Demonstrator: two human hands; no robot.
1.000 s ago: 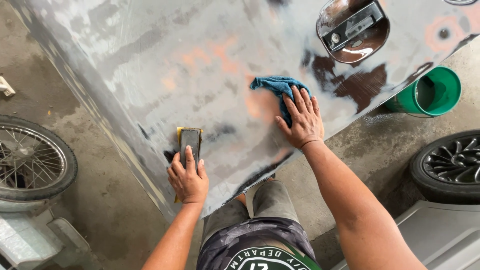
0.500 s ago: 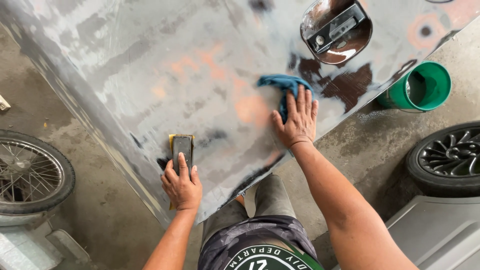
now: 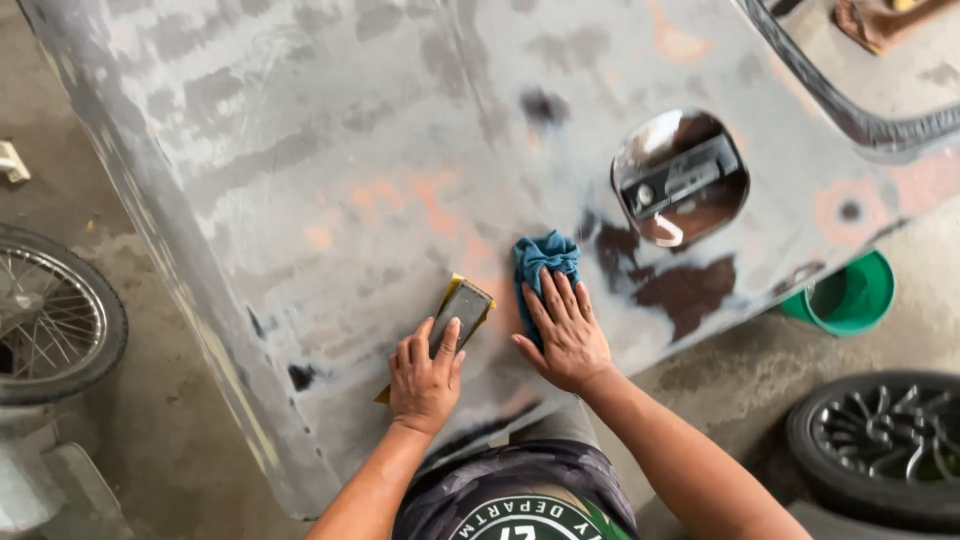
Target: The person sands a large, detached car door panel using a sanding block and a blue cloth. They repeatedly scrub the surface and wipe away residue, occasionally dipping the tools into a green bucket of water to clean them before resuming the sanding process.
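A large grey sanded car body panel [image 3: 330,170] with orange and dark patches fills the view. My left hand [image 3: 424,373] presses a yellow-backed sanding block [image 3: 463,303] flat against the panel near its lower edge. Just to the right, my right hand [image 3: 563,330] lies with spread fingers on a blue cloth [image 3: 545,257], holding it against the panel. The two hands are close together, almost side by side.
A door-handle recess [image 3: 680,192] sits in the panel to the upper right. A green bucket [image 3: 848,298] stands on the concrete floor beyond the panel's edge. A spoked wheel [image 3: 50,315] lies at left, a black alloy wheel [image 3: 885,450] at lower right.
The view shifted so the panel's handle recess now sits lower. The sanding block has slid up and to the right and tilted, ending close beside the right hand on the cloth.
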